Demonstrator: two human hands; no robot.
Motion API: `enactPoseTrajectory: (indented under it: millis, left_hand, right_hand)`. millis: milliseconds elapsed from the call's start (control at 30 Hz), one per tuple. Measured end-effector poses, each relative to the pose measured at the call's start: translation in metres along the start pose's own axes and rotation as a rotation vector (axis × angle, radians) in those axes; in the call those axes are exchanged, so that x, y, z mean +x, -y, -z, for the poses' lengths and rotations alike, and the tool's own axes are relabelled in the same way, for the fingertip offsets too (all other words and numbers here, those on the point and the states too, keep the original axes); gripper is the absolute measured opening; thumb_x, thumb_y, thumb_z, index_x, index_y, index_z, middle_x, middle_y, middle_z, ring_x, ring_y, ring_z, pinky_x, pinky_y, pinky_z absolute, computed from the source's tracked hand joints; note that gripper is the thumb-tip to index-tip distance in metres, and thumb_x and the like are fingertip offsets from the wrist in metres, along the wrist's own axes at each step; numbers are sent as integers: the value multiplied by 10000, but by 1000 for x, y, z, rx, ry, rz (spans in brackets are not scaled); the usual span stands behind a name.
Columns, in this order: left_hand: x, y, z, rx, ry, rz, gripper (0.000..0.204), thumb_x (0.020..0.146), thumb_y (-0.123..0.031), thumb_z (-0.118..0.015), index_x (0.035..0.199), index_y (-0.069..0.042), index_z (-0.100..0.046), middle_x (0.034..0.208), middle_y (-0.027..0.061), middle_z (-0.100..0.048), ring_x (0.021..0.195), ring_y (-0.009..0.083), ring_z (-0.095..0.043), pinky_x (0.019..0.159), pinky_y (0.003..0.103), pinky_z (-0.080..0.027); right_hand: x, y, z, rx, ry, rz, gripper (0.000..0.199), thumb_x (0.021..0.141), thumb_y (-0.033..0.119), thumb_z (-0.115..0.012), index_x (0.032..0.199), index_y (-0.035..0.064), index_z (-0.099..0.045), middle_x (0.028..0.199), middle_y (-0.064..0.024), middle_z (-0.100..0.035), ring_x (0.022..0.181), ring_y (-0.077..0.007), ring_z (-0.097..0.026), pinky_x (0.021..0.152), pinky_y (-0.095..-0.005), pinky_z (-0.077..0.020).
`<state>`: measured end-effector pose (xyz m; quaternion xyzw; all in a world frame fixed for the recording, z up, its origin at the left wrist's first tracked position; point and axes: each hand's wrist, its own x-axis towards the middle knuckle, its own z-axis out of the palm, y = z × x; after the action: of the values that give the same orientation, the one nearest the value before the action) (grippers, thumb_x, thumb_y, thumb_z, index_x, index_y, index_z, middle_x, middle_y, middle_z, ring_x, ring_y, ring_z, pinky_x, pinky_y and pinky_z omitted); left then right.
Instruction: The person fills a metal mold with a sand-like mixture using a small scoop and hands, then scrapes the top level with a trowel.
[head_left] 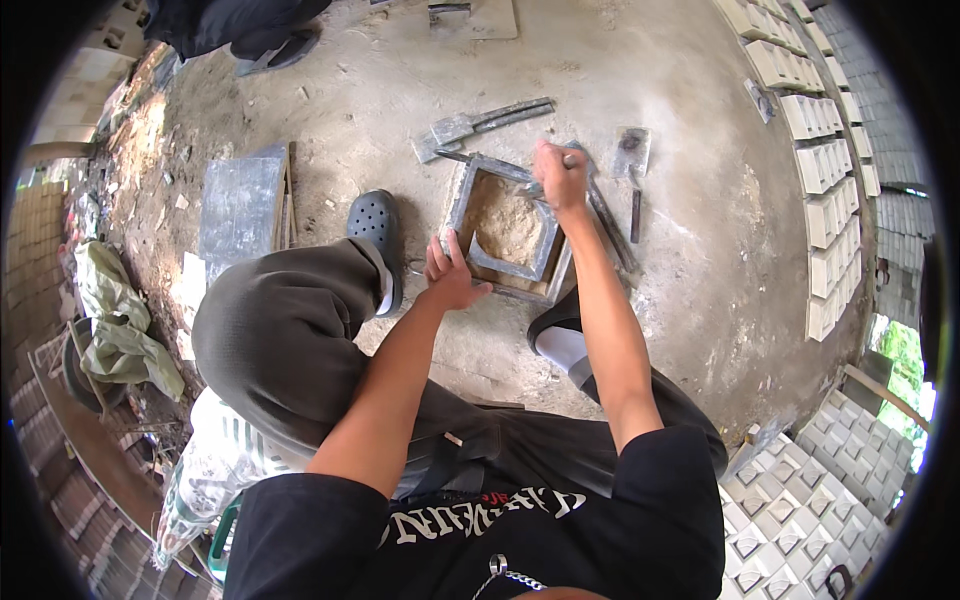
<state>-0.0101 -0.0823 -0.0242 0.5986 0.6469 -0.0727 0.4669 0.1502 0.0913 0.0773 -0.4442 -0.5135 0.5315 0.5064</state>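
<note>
A square grey mould frame lies on the floor between my feet, with crumbly tan mix inside it. My left hand rests at the frame's near left corner, fingers spread and gripping nothing. Over the far right corner, my right hand is closed around the handle of a small trowel-like tool. Its grey blade reaches over the frame's rim at the mix; the fist hides most of the handle.
Flat metal bars lie beyond the frame. A dark-handled trowel and a small plate are to its right. Grey boards lie left. Pale moulded blocks stand in rows far right. A person in dark clothing is far left.
</note>
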Motion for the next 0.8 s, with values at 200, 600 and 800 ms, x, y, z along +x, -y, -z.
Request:
enactPoseTrajectory:
  millis: [200, 600, 800]
  left_hand:
    - [2, -7, 6, -21, 3, 5, 1306, 745, -559, -698, 1376, -8, 303, 1416, 380, 230, 1339, 561, 109, 1075, 620, -79]
    - [-1, -2, -2, -84, -5, 30, 1286, 734, -497, -728, 1407, -85, 287, 1440, 335, 246, 1363, 509, 151, 1075, 627, -79]
    - [4, 0, 0, -56, -26, 13, 1287, 736, -508, -721, 1403, -82, 294, 1440, 333, 246, 1359, 511, 154, 1075, 623, -83]
  right_hand:
    - [-10, -15, 9, -80, -53, -49, 438, 916, 112, -472, 503, 108, -325, 481, 46, -323, 421, -54, -273, 409, -265, -215]
    - [-43, 13, 18, -16, -258, 155, 468, 947, 140, -436, 512, 107, -267, 465, 16, -296, 424, -88, -245, 437, -290, -210]
    - [-43, -7, 33, 38, -216, 73, 449, 944, 136, -434, 525, 103, -276, 486, 22, -300, 441, -82, -246, 443, -285, -206]
